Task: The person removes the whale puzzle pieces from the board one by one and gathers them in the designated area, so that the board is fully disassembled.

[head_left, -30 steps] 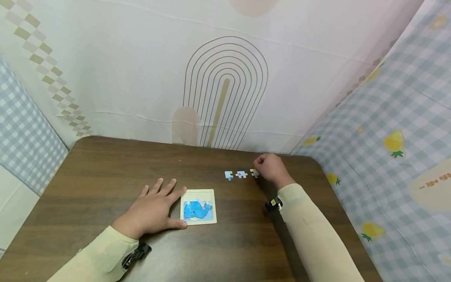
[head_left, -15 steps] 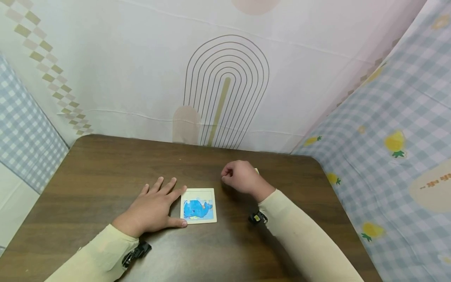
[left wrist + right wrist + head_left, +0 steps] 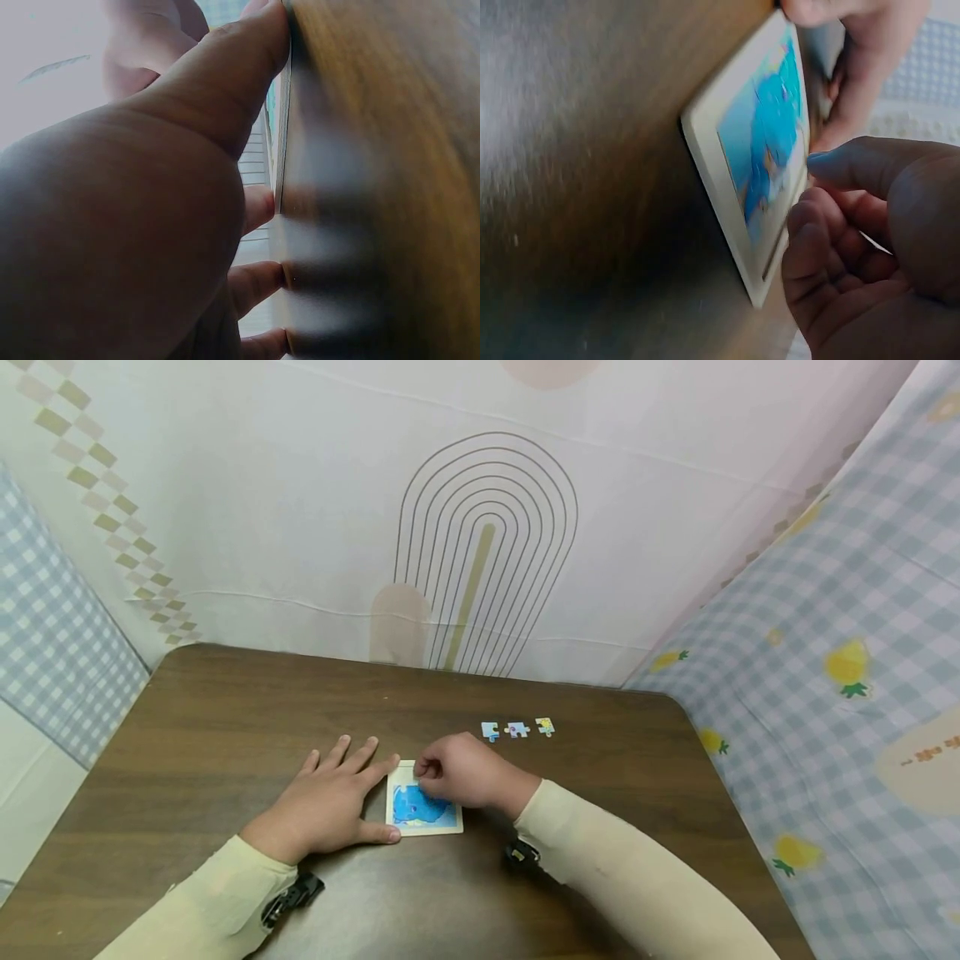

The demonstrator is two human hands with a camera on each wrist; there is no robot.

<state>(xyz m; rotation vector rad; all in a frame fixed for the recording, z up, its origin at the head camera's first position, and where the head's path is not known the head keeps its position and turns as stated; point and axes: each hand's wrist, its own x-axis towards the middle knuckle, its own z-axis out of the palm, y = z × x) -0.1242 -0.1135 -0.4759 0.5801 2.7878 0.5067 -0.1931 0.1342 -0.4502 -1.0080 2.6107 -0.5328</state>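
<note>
A small square puzzle tray with a pale rim and a blue whale picture lies on the table. My left hand rests flat beside it, fingers spread, with index fingertip and thumb at its left rim. Over the tray's upper part is my right hand, thumb and index finger pinched together. In the right wrist view, a bluish bit shows at the thumb tip, a puzzle piece mostly hidden by the fingers, close to the tray's far side. Part of the whale is covered by this hand in the head view.
Three loose puzzle pieces lie in a row behind the right hand: a pale blue one, a middle one and a yellowish one. The brown table ends at a patterned cloth backdrop, with checked cloth at the right.
My right hand has come from beside the loose pieces leftward and toward me, over the tray. It passed in front of the pieces, which show again. The left hand has stayed put.
</note>
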